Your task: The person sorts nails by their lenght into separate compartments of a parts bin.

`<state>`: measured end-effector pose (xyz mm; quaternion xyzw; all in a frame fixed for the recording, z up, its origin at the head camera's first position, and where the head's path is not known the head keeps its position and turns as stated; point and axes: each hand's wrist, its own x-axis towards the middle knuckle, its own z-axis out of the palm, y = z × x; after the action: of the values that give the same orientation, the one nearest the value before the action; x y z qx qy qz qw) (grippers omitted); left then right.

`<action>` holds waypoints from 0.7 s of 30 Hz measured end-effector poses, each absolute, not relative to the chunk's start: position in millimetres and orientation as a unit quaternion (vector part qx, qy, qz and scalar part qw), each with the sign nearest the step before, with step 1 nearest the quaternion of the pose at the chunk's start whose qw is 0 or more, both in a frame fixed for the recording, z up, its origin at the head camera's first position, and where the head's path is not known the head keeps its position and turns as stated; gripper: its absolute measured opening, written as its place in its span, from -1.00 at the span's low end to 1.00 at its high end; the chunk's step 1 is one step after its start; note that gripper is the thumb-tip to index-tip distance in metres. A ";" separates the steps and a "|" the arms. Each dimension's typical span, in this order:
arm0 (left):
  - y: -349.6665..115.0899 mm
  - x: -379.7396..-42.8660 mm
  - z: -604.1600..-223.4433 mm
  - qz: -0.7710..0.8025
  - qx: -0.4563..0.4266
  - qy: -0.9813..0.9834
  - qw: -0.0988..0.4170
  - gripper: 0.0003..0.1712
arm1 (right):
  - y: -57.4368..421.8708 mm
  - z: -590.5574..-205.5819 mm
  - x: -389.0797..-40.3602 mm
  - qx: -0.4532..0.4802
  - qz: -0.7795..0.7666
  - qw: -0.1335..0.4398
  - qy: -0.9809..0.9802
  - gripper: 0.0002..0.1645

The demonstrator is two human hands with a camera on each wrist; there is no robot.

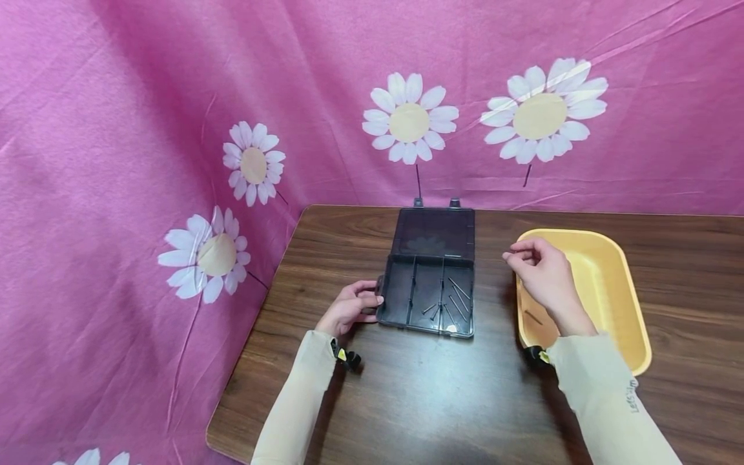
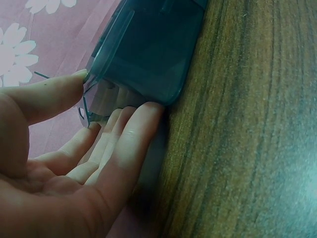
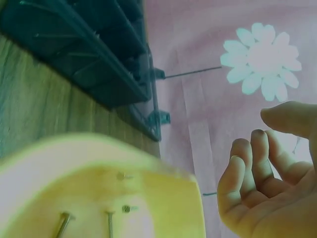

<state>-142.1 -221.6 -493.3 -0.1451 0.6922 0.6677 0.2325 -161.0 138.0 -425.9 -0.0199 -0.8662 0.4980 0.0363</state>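
A dark see-through plastic organizer box [image 1: 397, 290] lies on the table with its lid [image 1: 433, 232] folded back. My left hand [image 1: 347, 309] holds the box's left side, the thumb at the upper edge and the fingers against the side below. Several thin metal fasteners with heads [image 1: 458, 298], screws or nails, lie in the right part of the box. Over the left side of a yellow plastic tub [image 1: 630, 297] hovers my right hand [image 1: 543, 274], fingers loosely bent. In the right wrist view its thumb and fingertips are apart, holding nothing. More headed fasteners [image 3: 64, 224] lie in the tub.
The box and tub stand on a dark wood-grain table [image 1: 418, 400], the tub to the right of the box. A pink cloth [image 1: 325, 77] with white flowers hangs behind the table and along its left side.
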 end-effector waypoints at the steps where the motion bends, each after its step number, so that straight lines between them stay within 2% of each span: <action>1: -221.6 -142.2 -493.7 0.668 -0.145 0.692 0.232 -0.37 | 139.9 -427.0 -159.9 -0.022 0.499 0.037 -0.866 -0.61; 11: -221.8 -142.3 -493.7 0.668 -0.151 0.691 0.231 -0.37 | 158.5 -437.3 -149.1 -0.041 0.495 0.035 -0.867 -0.61; 21: -220.8 -142.3 -494.8 0.665 -0.158 0.694 0.227 -0.38 | 171.4 -442.0 -139.5 -0.030 0.465 0.003 -0.885 -0.55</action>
<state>-142.3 -220.8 -494.8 -0.1577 0.6940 0.6647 0.2270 -139.5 171.4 -442.0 -0.0301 -0.8847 0.4651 0.0032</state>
